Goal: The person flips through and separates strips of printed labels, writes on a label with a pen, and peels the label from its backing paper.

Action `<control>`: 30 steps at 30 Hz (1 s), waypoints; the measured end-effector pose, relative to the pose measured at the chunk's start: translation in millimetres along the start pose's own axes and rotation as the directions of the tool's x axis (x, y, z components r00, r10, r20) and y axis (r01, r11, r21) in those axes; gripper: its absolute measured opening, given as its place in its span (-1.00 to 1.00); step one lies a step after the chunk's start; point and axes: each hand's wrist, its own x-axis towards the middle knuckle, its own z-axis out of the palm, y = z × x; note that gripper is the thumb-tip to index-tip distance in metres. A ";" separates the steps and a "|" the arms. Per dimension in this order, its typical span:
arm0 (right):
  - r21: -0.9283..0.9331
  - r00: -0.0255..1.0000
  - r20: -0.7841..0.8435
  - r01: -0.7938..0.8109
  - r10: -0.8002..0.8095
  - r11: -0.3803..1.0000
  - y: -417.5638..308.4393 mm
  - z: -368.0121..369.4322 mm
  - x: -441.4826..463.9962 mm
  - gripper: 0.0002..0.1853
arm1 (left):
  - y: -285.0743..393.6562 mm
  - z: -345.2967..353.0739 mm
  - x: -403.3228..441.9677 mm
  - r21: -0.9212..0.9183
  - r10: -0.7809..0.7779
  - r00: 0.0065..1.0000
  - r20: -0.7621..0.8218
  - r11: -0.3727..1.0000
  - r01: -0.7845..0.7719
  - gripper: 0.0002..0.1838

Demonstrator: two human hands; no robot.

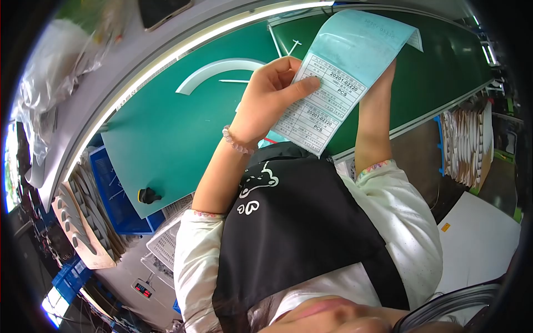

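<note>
A strip of printed paper labels on pale blue backing, reading "20201-02220" and "PCS", hangs over the green table. My left hand pinches its left edge, thumb on the printed face and fingers curled. Behind the strip's right side is my right hand, its fingers hidden by the paper. The strip's upper end bends over at the top. A curved white piece lies on the table left of my left hand, with a thin white stick below it. A small white branched piece lies near the strip.
A black object with a yellow edge sits at the table's lower left corner. Blue crates and racked grey parts stand beyond. At right are stacked white pieces and a white board. Plastic bags hang upper left.
</note>
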 end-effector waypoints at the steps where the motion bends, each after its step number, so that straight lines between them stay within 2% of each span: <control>1: 0.010 1.000 -0.007 0.001 -0.001 1.000 2.2 1.3 0.4 -0.84 | 1.8 -3.9 -3.9 -0.003 0.003 1.000 -0.005 1.000 -0.003 -0.80; 8: 0.110 0.984 -0.178 0.000 0.019 0.994 15.9 17.6 -6.3 -0.90 | 8.0 -29.7 -39.2 -0.098 -0.026 0.999 -0.047 0.995 0.021 -0.74; 9: 0.094 0.987 -0.159 0.021 -0.006 0.995 19.2 19.2 -9.7 -0.90 | 7.3 -37.1 -47.3 -0.120 -0.058 0.997 -0.050 0.991 0.051 -0.71; 10: 0.100 0.995 0.047 0.088 -0.093 0.991 22.1 18.7 -13.3 -0.83 | 6.3 -45.9 -54.2 -0.139 -0.088 0.995 -0.046 0.987 0.081 -0.68; 11: 0.011 0.990 0.037 0.138 -0.139 0.990 26.1 20.5 -16.8 -0.83 | 1.9 -57.7 -60.4 -0.181 -0.134 0.991 -0.022 0.975 0.128 -0.62; 13: -0.140 0.977 0.106 0.201 -0.187 0.970 25.9 50.3 -37.2 -0.78 | -10.4 -87.1 -77.2 -0.352 -0.179 0.977 0.115 0.912 0.209 -0.64; 15: -0.283 0.963 0.142 0.262 -0.230 0.923 31.4 67.0 -50.9 -0.73 | -20.6 -104.9 -96.0 -0.401 -0.222 0.969 0.111 0.882 0.248 -0.62; 16: -0.349 0.956 0.160 0.289 -0.247 0.891 34.3 74.0 -57.2 -0.71 | -27.9 -113.2 -102.6 -0.571 -0.002 0.978 0.210 0.812 0.125 -0.54; 19: -0.465 0.943 0.183 0.333 -0.279 0.820 39.3 99.0 -72.8 -0.65 | -27.5 -136.7 -121.9 -0.505 -0.055 0.924 0.378 0.824 0.256 -0.27; 22: -0.460 0.932 0.178 0.361 -0.314 0.811 47.3 118.0 -87.3 -0.63 | -20.7 -147.0 -135.0 -0.534 -0.121 0.933 0.338 0.792 0.297 -0.15; 26: -0.417 0.922 0.156 0.388 -0.355 0.822 55.7 133.1 -102.8 -0.60 | -27.0 -163.2 -140.6 -0.690 0.165 0.908 0.385 0.704 0.165 -0.17; 29: -0.351 0.914 0.157 0.406 -0.374 0.844 60.4 136.7 -108.9 -0.60 | -8.4 -135.2 -146.1 -0.522 0.142 0.984 0.108 0.850 -0.065 -0.09; 30: -0.338 0.914 0.148 0.406 -0.378 0.849 63.1 137.4 -110.7 -0.60 | -11.0 -131.2 -144.2 -0.285 0.337 0.923 0.187 0.917 -0.277 0.11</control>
